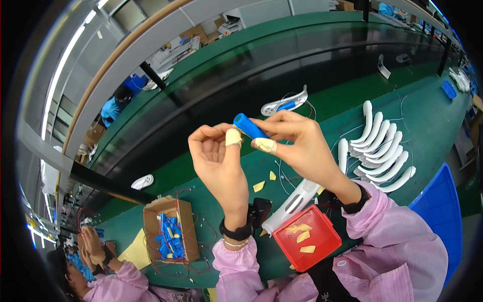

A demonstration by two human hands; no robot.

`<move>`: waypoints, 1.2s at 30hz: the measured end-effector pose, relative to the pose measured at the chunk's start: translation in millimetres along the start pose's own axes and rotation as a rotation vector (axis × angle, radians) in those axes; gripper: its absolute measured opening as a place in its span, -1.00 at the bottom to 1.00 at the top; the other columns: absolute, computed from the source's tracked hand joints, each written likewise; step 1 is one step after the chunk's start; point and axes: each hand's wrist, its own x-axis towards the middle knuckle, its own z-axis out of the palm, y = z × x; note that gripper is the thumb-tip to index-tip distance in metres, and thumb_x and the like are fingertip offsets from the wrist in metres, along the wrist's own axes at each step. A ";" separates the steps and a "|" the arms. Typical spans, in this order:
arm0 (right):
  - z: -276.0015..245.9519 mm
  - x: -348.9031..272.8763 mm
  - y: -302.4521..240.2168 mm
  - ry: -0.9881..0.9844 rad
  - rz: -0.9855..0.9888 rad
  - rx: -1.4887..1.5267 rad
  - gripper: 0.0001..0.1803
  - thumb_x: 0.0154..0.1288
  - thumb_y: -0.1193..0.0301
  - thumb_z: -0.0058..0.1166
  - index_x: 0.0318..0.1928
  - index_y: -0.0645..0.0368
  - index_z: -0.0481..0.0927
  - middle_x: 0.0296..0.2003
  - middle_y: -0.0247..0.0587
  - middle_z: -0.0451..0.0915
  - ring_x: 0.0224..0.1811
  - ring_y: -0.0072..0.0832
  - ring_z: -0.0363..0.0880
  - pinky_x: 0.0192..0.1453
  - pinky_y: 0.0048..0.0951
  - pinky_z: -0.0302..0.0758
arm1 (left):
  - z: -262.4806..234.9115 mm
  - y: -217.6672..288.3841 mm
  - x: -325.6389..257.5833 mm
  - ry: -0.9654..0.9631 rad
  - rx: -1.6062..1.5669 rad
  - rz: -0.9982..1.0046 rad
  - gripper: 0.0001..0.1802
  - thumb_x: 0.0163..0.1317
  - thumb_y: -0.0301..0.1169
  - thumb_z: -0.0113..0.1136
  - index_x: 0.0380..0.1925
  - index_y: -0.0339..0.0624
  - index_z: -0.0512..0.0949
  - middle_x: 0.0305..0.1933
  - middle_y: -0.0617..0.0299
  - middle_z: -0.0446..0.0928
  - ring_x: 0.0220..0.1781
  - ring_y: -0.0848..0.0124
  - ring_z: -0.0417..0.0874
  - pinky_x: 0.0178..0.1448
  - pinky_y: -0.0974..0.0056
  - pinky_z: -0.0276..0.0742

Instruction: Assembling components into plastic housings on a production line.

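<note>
Hands (261, 138) perhaps covering blue cylinder (248, 126)

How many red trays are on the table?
1. The red tray sits on the green table just below the right hand, with yellow scraps inside. None seems hidden.

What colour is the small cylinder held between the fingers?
Blue; the cylinder shows clearly in the head view.

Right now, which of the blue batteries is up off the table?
The blue battery pinched between the left hand and right hand; the other batteries lie in the cardboard box.
</note>
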 end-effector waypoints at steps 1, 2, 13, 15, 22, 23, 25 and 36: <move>-1.2 2.8 10.5 -0.075 0.047 0.101 -0.62 0.27 0.46 0.27 0.10 0.28 0.65 -0.28 -0.19 0.67 -0.21 -0.53 0.67 -0.08 -0.52 0.59 | -4.1 -4.4 1.4 -0.005 -0.044 -0.042 -0.71 0.28 -0.65 0.13 -0.03 -0.30 0.33 -0.10 0.07 0.55 -0.11 0.43 0.57 0.03 0.33 0.51; -2.5 7.8 17.4 -0.077 0.070 0.106 -0.62 0.27 0.46 0.27 0.10 0.28 0.65 -0.28 -0.19 0.67 -0.21 -0.53 0.67 -0.08 -0.52 0.59 | -8.5 -9.7 3.4 -0.010 -0.089 -0.086 -0.70 0.28 -0.64 0.13 -0.02 -0.30 0.32 -0.10 0.07 0.54 -0.12 0.43 0.57 0.02 0.34 0.51; -92.5 31.2 -1.7 0.063 -0.029 0.474 -0.57 0.35 0.46 0.18 0.17 0.42 0.53 -0.13 -0.05 0.67 -0.12 -0.38 0.69 0.03 -0.42 0.62 | -44.1 34.5 -73.4 -0.868 0.427 -0.473 -0.76 0.29 -0.58 0.03 -0.08 -0.36 0.58 -0.12 0.08 0.63 -0.12 0.26 0.66 -0.03 0.26 0.56; -109.6 33.0 -0.8 0.135 -0.047 0.549 -0.55 0.32 0.50 0.23 0.17 0.47 0.51 -0.12 -0.07 0.67 -0.14 -0.40 0.71 0.03 -0.40 0.65 | -36.9 34.1 -92.9 -1.124 0.545 -0.444 -0.77 0.31 -0.56 0.02 -0.09 -0.37 0.57 -0.11 0.05 0.63 -0.10 0.18 0.67 -0.02 0.23 0.57; -104.5 17.1 -25.2 0.090 -0.119 0.506 -0.54 0.30 0.48 0.27 0.16 0.43 0.54 -0.17 -0.13 0.69 -0.20 -0.49 0.69 -0.10 -0.50 0.65 | -0.9 -43.9 -70.7 -1.169 0.987 -0.144 -0.46 0.27 -0.35 0.21 0.20 -0.35 0.34 0.00 -0.20 0.51 -0.04 -0.07 0.64 0.01 0.02 0.55; -105.0 22.7 -17.4 0.160 -0.108 0.404 -0.55 0.29 0.50 0.27 0.16 0.42 0.55 -0.18 -0.14 0.69 -0.21 -0.50 0.68 -0.12 -0.50 0.66 | 12.7 -54.8 -67.6 -1.162 0.988 -0.138 -0.46 0.27 -0.35 0.21 0.20 -0.35 0.34 0.00 -0.20 0.51 -0.04 -0.07 0.64 0.01 0.02 0.55; -97.3 16.3 -31.0 0.154 -0.087 0.449 -0.55 0.29 0.51 0.27 0.16 0.42 0.54 -0.17 -0.14 0.69 -0.21 -0.50 0.68 -0.11 -0.50 0.66 | 29.8 -72.4 -61.6 -1.522 1.171 -0.464 -0.24 0.12 -0.28 0.36 0.26 -0.36 0.25 0.07 -0.25 0.46 0.05 -0.11 0.60 0.11 0.03 0.53; -112.3 20.3 -30.1 0.131 -0.002 0.449 -0.53 0.26 0.52 0.31 0.15 0.45 0.55 -0.22 -0.18 0.69 -0.25 -0.54 0.66 -0.08 -0.57 0.60 | 14.2 -96.2 -56.3 -1.375 1.142 -0.309 -0.14 -0.05 -0.26 0.42 0.21 -0.45 0.26 0.07 -0.32 0.44 0.07 -0.03 0.60 0.10 0.09 0.56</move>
